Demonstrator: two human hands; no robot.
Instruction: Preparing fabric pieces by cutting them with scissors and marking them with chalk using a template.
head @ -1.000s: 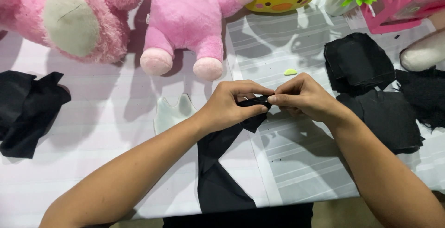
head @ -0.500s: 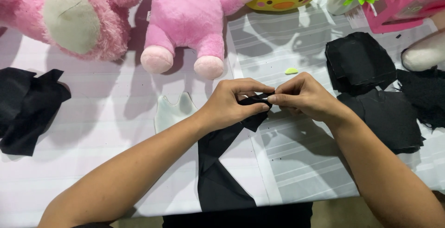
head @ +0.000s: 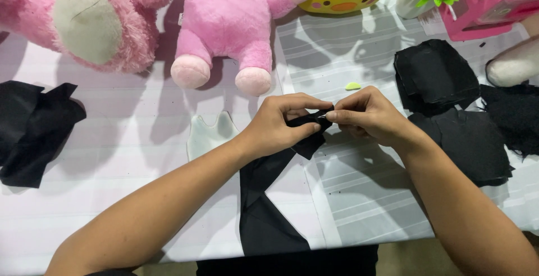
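Left hand (head: 283, 123) and right hand (head: 365, 116) meet over table middle, both pinch top end of long black fabric strip (head: 266, 197). Strip hangs from fingers down over near edge of white striped tablecloth (head: 140, 141). Pale cut-out paper pattern (head: 209, 134) lies just beside left wrist. Stack of black fabric pieces (head: 460, 135) near right forearm. Crumpled black cloth (head: 33, 130) at left edge, well apart. Pink plush toy (head: 230, 23) behind hands; bare cloth between.
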